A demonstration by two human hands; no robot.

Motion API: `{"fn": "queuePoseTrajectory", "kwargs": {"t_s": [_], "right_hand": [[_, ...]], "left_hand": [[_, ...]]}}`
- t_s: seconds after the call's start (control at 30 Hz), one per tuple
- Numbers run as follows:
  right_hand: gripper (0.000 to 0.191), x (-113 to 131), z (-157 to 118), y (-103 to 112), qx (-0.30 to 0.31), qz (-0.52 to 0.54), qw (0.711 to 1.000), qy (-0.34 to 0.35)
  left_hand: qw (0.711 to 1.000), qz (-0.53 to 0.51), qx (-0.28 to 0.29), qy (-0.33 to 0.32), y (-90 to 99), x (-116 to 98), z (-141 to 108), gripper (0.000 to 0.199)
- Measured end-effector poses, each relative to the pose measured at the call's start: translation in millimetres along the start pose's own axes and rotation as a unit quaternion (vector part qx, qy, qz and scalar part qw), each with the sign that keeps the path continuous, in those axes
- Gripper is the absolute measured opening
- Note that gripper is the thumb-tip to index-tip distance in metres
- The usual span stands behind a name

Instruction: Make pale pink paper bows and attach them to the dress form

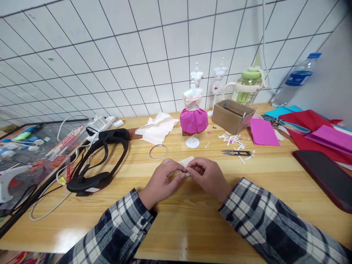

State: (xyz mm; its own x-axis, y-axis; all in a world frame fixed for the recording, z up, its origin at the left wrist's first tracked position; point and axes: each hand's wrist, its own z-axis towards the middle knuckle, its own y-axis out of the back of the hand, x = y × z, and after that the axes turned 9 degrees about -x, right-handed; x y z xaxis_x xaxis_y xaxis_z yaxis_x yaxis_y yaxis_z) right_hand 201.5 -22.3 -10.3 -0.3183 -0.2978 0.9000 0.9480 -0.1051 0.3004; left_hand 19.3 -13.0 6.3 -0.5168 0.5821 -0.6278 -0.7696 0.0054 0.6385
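Observation:
Low over the table's middle, my left hand (pixel 162 179) and my right hand (pixel 209 176) meet with their fingertips pinched. Between them is a small piece of pale pink paper or cloth (pixel 187 160), largely covered by the fingers. Just beyond stands a mini dress form (pixel 192 142) on a round white base, wearing a magenta skirt (pixel 194 120) and a pale pink pleated bow (pixel 193 102). A thin wire ring (pixel 158 152) lies beyond my left hand. To the right of the form, black thread snips (pixel 236 153) rest among white paper scraps (pixel 231 138).
Left are a black headset (pixel 103 179), cables and a glue gun (pixel 12 178). Pale crumpled sheet (pixel 158 127) lies behind the ring. Right are a cardboard box (pixel 231 117), magenta sheet (pixel 264 132), phone (pixel 323 178), red cloth (pixel 299 126), green-lidded cup (pixel 247 86) and water bottle (pixel 297 80).

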Motion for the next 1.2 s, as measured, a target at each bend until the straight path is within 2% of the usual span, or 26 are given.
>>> {"fn": "queuePoseTrajectory", "kwargs": {"t_s": [0.37,0.77,1.0,1.2], "right_hand": [[0.011,-3.9,-7.8,-0.9,-0.002,-0.052,0.994,0.095],[0.013,1.0,-7.8,3.4,-0.008,-0.138,0.981,0.135],[0.005,2.3,-7.9,1.1,-0.013,-0.121,0.988,0.094],[0.006,-0.4,-7.2,0.8,-0.003,-0.102,0.990,0.100]], "left_hand": [[0.999,0.024,-0.036,0.007,-3.5,6.4,-1.4,0.011],[0.999,0.026,-0.033,-0.001,-5.5,6.4,-2.0,0.018],[0.999,0.029,-0.032,0.014,-4.9,3.0,-2.6,0.013],[0.999,0.020,-0.029,0.022,-4.4,2.0,-1.2,0.013]]}}
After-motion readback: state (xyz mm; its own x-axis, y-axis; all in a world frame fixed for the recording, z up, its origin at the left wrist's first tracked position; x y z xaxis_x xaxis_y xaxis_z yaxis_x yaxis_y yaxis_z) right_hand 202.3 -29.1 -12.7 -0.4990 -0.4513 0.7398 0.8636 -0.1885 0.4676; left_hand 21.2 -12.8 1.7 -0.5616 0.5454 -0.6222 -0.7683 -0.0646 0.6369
